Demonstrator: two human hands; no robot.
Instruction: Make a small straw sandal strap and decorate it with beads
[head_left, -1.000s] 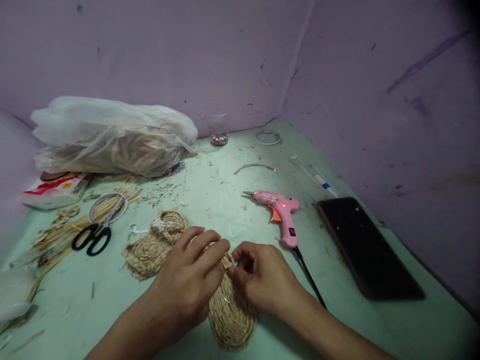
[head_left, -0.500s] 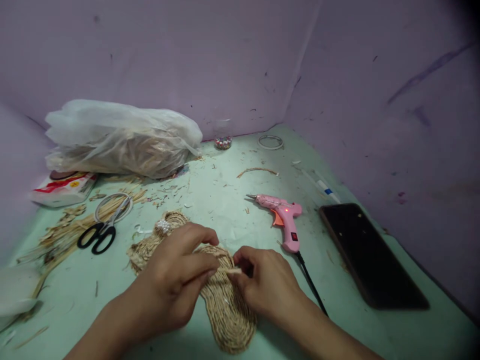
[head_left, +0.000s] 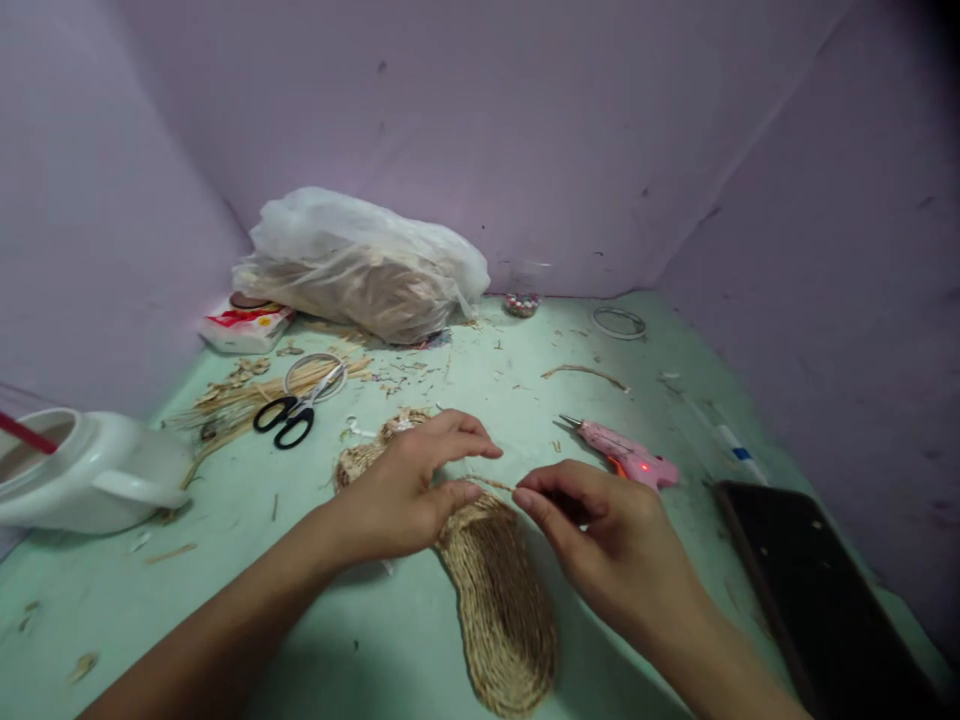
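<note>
Purple walls (head_left: 480, 110) on three sides, one pale green bench (head_left: 405, 640), and a fair bit of clutter. Two hands at work. Right hand (head_left: 619, 530): thumb and index finger pinched together on the end of one thin braided cord (head_left: 495, 484). Left hand (head_left: 409, 485): thumb and fingers spread apart, with the thumb by the cord; can't tell if it's touching it.

Woven pieces, I count two. One is a long straw sole (head_left: 510, 610), lying flat on the bench in front of the hands, its far end just under the left thumb. The other straw piece (head_left: 356, 465) is behind the left hand and mostly hidden.

Rest of the inventory: one pink glue gun (head_left: 619, 447) with a red light on, just past the right hand; one black phone (head_left: 817, 590) off to the right; one pair of scissors (head_left: 302, 403) lying over one ring (head_left: 319, 355); a second ring (head_left: 619, 336) farther back; one loose strand (head_left: 585, 372) between that and the gun. Along the back, one plastic bag (head_left: 367, 260) and one clear tub (head_left: 529, 272) with small beads (head_left: 523, 306). One white pot (head_left: 131, 450) on the left, one red stick (head_left: 28, 432) in it.
</note>
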